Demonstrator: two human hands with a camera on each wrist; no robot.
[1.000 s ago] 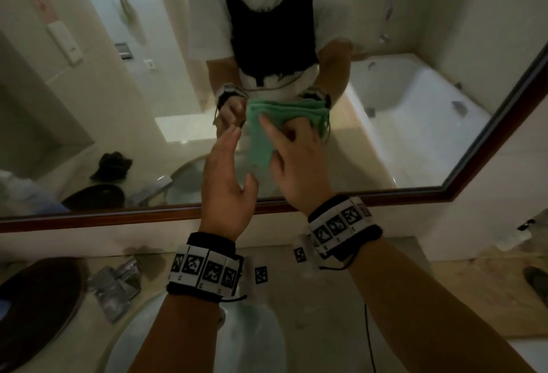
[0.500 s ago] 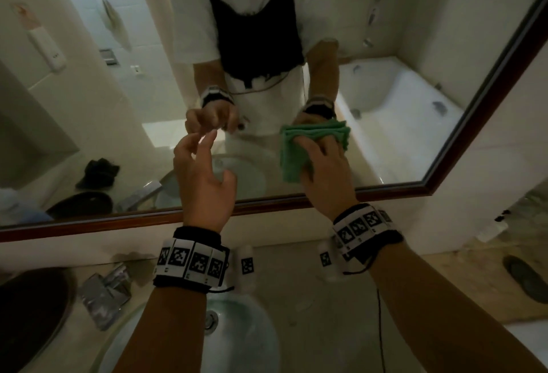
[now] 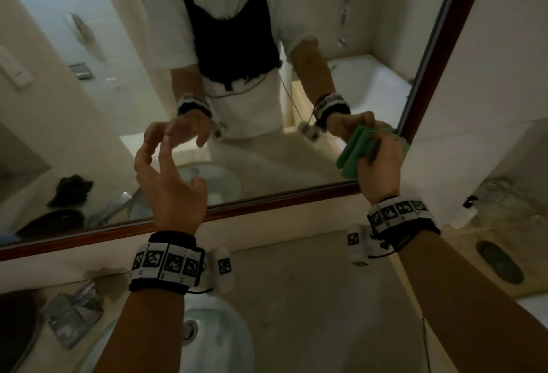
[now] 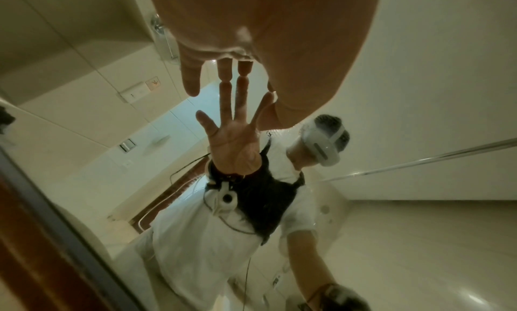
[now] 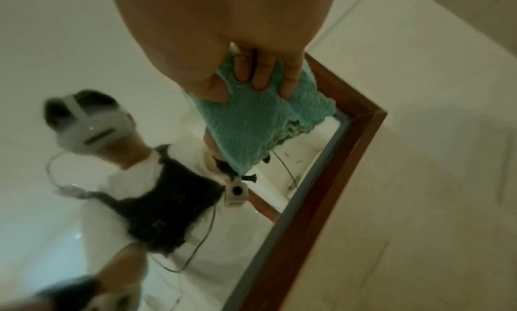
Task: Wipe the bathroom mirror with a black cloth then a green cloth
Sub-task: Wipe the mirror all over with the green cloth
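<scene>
The right hand (image 3: 381, 165) presses the folded green cloth (image 3: 354, 156) flat-fingered on the mirror (image 3: 118, 91) at its lower right corner, hard against the wooden frame (image 3: 427, 55), while the left hand (image 3: 166, 183) hangs empty, fingers spread, before the glass above the sink (image 3: 213, 340)

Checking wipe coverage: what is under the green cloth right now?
The green cloth lies against the mirror near its lower right frame corner, under the right hand. The glass directly beneath is covered, so its state cannot be seen.
</scene>
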